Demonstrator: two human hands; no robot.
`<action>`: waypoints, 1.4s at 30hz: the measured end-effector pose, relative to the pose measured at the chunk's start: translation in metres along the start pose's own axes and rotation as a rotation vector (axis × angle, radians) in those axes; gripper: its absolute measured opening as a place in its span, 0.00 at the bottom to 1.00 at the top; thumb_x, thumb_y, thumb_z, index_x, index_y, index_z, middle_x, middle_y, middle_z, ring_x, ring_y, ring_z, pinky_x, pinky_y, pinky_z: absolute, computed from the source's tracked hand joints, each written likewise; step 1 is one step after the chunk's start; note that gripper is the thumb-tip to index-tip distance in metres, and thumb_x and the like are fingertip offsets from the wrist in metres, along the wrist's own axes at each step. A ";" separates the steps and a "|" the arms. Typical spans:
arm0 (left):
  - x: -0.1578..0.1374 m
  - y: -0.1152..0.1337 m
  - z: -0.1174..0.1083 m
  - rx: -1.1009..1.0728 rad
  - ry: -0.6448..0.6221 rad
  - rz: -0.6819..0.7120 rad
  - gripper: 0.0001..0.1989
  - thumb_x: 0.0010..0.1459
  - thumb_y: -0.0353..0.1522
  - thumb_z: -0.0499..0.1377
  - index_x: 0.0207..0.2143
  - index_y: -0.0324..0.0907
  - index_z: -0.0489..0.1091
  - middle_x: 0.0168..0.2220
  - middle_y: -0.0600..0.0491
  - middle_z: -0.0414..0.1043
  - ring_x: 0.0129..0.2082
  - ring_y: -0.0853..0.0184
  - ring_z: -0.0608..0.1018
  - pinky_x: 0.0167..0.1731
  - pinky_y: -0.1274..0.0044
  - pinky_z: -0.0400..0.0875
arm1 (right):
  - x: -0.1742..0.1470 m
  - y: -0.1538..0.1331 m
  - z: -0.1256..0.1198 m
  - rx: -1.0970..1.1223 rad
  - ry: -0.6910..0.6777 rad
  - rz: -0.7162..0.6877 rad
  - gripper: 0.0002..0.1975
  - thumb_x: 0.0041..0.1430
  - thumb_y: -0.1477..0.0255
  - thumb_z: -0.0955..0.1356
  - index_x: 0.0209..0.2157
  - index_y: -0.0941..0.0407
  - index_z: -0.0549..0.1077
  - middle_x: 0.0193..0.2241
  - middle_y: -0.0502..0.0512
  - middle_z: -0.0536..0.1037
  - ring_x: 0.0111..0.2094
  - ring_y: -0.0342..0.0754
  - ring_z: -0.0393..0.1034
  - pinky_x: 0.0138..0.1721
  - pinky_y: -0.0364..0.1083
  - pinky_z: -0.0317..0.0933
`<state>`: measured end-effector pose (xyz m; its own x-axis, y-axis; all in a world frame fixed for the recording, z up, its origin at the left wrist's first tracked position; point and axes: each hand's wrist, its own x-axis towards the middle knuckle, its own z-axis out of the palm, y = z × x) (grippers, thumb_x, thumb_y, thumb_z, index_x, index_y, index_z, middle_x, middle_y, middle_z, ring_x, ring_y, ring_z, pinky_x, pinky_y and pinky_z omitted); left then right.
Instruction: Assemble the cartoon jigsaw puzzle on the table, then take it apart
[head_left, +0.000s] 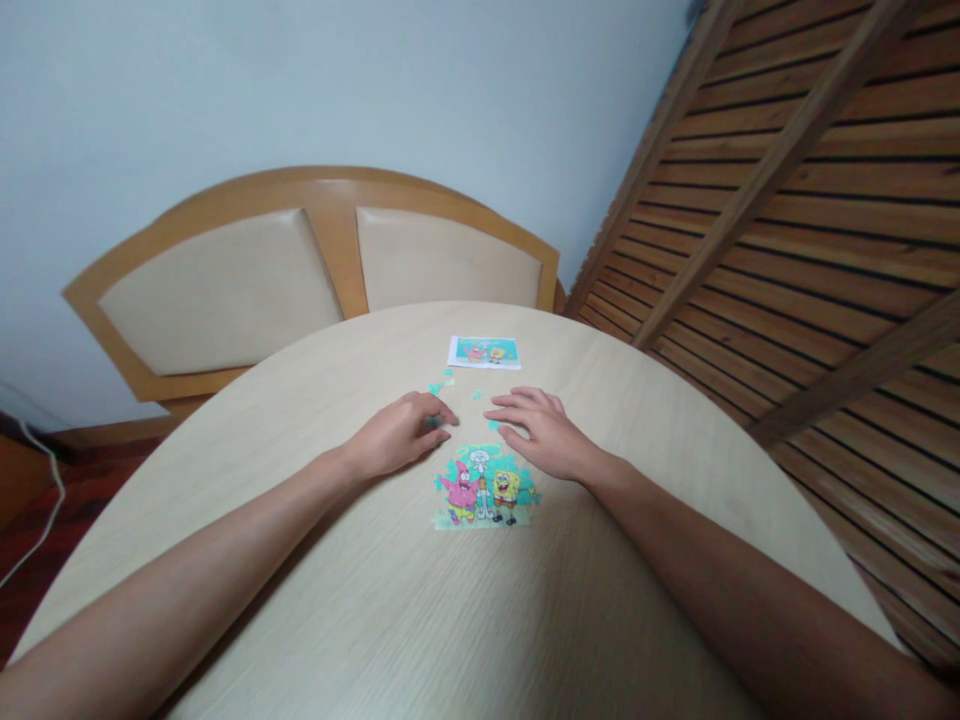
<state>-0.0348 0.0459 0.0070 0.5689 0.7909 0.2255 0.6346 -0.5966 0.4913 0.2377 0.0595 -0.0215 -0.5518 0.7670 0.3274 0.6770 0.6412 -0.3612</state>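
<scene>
A partly assembled jigsaw puzzle (484,490) with cartoon figures on a teal ground lies flat on the table, its upper and side edges uneven. My left hand (401,430) rests above and left of it, fingers curved and apart, with a teal piece partly hidden by the fingers. On the other side my right hand (540,430) lies over the puzzle's upper right, fingers spread, nothing visibly gripped. A loose teal puzzle piece (493,425) lies under or beside its fingertips. Another loose piece (476,395) sits between the hands, and a few more pieces (435,388) lie beyond my left hand.
A picture card (487,352) showing the same cartoon figures lies farther back on the round wooden table (315,640). Behind the table stands a padded wooden headboard (330,250) against the wall. Slatted wood (780,220) rises at the right; a white cable (52,500) hangs at left.
</scene>
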 end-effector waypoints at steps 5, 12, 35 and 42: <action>-0.002 -0.002 0.002 0.036 0.031 0.119 0.08 0.64 0.33 0.58 0.45 0.44 0.73 0.48 0.48 0.75 0.52 0.59 0.73 0.55 0.64 0.66 | 0.001 0.003 0.001 -0.048 0.133 0.110 0.10 0.63 0.69 0.69 0.44 0.47 0.80 0.51 0.53 0.79 0.55 0.59 0.65 0.55 0.63 0.55; -0.007 -0.009 0.001 0.084 -0.031 0.283 0.20 0.62 0.41 0.61 0.53 0.42 0.67 0.58 0.42 0.67 0.59 0.54 0.68 0.60 0.61 0.62 | 0.003 0.004 0.000 -0.024 0.171 0.126 0.11 0.65 0.72 0.66 0.44 0.50 0.78 0.48 0.54 0.80 0.53 0.57 0.68 0.54 0.60 0.56; -0.005 -0.017 0.011 0.080 0.050 0.297 0.21 0.63 0.38 0.59 0.57 0.41 0.65 0.56 0.42 0.71 0.56 0.54 0.72 0.57 0.59 0.67 | 0.020 -0.030 -0.004 -0.049 -0.161 -0.041 0.17 0.70 0.63 0.62 0.56 0.44 0.74 0.57 0.57 0.72 0.59 0.58 0.60 0.59 0.62 0.53; -0.005 -0.011 0.009 0.112 0.017 0.353 0.15 0.67 0.36 0.56 0.54 0.44 0.71 0.53 0.47 0.76 0.55 0.59 0.74 0.58 0.62 0.65 | -0.002 -0.038 -0.005 0.061 -0.054 -0.158 0.15 0.68 0.69 0.64 0.53 0.48 0.76 0.52 0.56 0.76 0.55 0.54 0.64 0.57 0.58 0.54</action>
<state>-0.0395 0.0476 -0.0073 0.7546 0.5356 0.3790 0.4549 -0.8434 0.2861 0.2155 0.0332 -0.0036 -0.6758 0.6554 0.3374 0.5497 0.7530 -0.3616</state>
